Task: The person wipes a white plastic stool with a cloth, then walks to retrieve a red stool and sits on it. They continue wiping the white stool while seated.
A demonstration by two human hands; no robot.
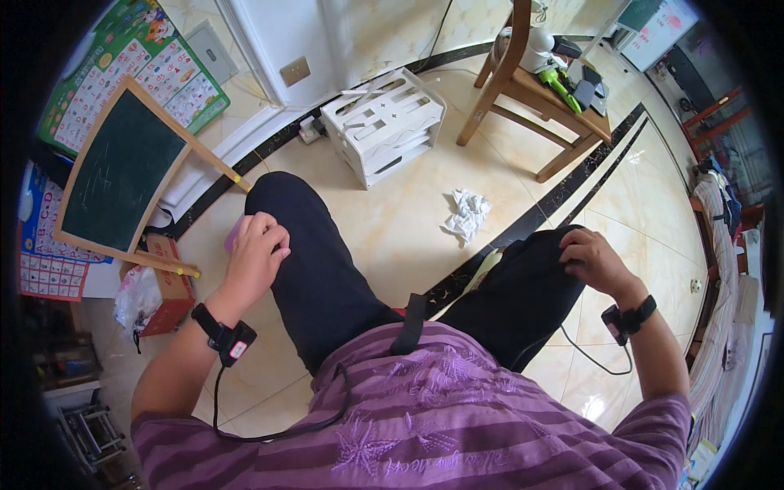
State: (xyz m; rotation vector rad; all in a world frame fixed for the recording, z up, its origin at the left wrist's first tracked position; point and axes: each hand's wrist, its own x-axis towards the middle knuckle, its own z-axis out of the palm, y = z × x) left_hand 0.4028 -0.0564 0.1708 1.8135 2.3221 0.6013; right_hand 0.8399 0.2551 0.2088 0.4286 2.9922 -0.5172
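My left hand [260,245] rests with curled fingers on the left knee of my dark trousers [324,263]. Part of a purple thing shows beside that knee, behind the hand. On my right knee lies my right hand [591,260], its fingers bent over the cloth. Neither hand shows an object in it. Each wrist wears a black strap with a small device, the left one [233,343] and the right one [618,321], with a cable running from each. Crumpled white paper [470,215] lies on the floor beyond my knees.
A white slotted rack [392,125] stands by the wall. Right of it, a wooden chair [539,125] bears a green-and-black item and other things. A small framed chalkboard [122,168] and a red cardboard box [168,306] are at left. A striped cloth [713,294] hangs along the right.
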